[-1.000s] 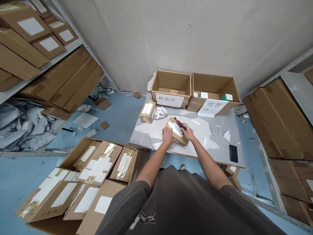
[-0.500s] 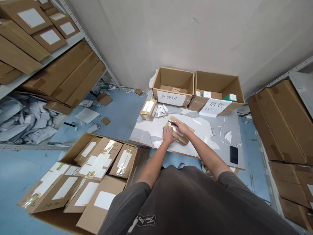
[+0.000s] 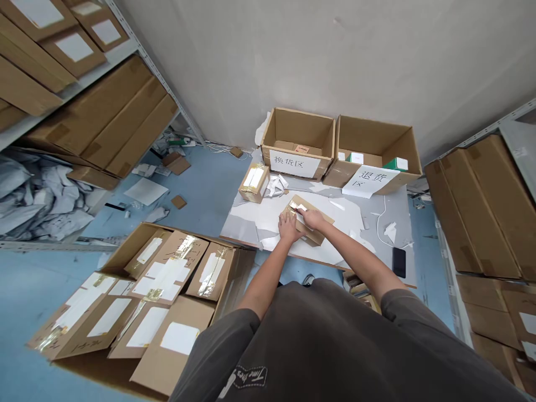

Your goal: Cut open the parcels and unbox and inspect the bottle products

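A flat taped cardboard parcel (image 3: 319,214) lies on the grey table (image 3: 389,254) in front of me. My left hand (image 3: 288,226) rests flat on the parcel's near left part, fingers spread, pinning it down. My right hand (image 3: 310,218) is closed around a small red and black cutter (image 3: 298,210), whose tip sits on the tape at the parcel's far left corner. Both forearms reach out over the table's front edge.
Two open labelled cartons (image 3: 298,142) (image 3: 372,153) stand at the table's back. A small taped box (image 3: 253,182) sits at the left, a black phone (image 3: 398,262) and white cable at the right. Flat parcels fill a big carton (image 3: 138,301) on the floor; shelves flank both sides.
My right hand has slid the cutter leftward along the parcel's top toward its far left corner. The left hand stays pressed on the parcel.
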`<state>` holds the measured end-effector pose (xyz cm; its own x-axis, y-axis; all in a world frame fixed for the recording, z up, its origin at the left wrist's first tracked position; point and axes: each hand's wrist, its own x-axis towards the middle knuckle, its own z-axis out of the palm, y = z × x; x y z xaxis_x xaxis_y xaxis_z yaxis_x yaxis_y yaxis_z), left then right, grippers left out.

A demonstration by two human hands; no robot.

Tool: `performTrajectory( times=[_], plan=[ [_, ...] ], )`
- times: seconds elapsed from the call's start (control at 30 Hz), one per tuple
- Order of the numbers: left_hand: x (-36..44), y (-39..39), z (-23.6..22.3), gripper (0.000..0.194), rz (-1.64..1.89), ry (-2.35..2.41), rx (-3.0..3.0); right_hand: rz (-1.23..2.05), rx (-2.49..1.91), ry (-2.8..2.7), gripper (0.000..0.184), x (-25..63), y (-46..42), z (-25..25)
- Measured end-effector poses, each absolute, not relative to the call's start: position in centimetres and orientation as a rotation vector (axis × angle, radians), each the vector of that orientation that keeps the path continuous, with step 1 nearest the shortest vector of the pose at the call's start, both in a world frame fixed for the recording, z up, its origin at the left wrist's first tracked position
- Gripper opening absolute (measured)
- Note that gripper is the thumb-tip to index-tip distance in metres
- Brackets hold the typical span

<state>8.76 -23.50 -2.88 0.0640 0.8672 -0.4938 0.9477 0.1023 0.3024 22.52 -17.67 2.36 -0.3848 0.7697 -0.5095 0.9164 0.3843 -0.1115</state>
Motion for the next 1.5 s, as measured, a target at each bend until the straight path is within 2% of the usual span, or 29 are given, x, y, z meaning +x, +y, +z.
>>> performTrajectory(
  times=[0.33,0.5,0.77,1.5],
  plan=[
    [8.2,-23.5,-3.5,0.12,-0.118,1.76,1.824,-0.526,1.491,2.282,0.053,23.8,-18.1,2.2],
    [8.1,-23.4,-3.5,0.12,-0.108,1.758,1.83,-0.526,1.478,2.251,0.059,24.3,-18.6,2.7],
    [8.1,-23.2,-3.2,0.122,-0.137,1.766,1.835,-0.568,1.507,2.221,0.053,26.1,-20.2,2.6],
    [7.9,-23.3,-3.6,0.122,-0.132,1.78,1.896,-0.586,1.574,2.207,0.06,32.9,-25.4,1.7]
  ],
)
